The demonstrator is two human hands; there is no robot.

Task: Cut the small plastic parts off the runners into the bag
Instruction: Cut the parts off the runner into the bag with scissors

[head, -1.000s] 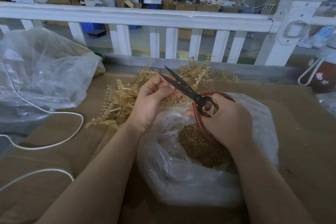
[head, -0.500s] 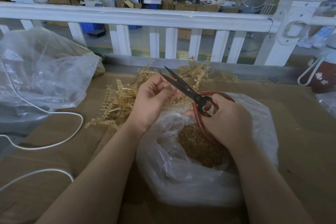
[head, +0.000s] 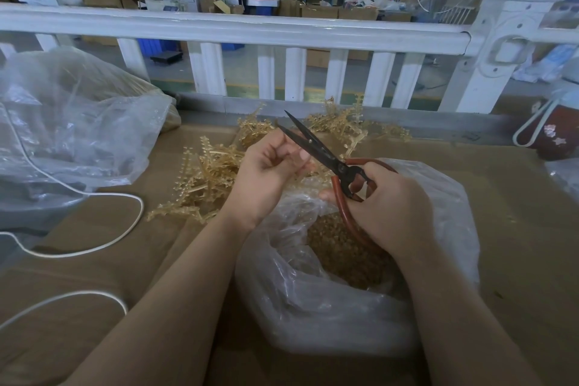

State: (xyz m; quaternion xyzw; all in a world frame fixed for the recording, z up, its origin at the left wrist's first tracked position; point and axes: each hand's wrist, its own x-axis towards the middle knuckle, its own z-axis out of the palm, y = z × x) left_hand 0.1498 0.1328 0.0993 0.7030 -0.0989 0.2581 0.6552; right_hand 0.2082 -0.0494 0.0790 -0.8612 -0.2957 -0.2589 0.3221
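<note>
My right hand [head: 388,207] grips the red handles of black-bladed scissors [head: 316,147], whose blades are parted and point up-left. My left hand [head: 266,169] is curled beside the blades and pinches a thin translucent runner piece, mostly hidden by the fingers. Both hands hover over the open clear plastic bag [head: 313,307], which holds a heap of small tan cut parts [head: 341,251]. A pile of amber runners [head: 213,172] lies on the cardboard behind my left hand.
A large crumpled clear bag [head: 72,128] lies at the left, with a white cord [head: 103,194] looping across the cardboard table top [head: 517,229]. A white railing [head: 282,31] borders the far edge. A dark red bag with white handles [head: 554,135] sits far right.
My left hand has turned slightly, its fingers shifting on the runner piece at the blades. The scissors and my right hand have stayed nearly still.
</note>
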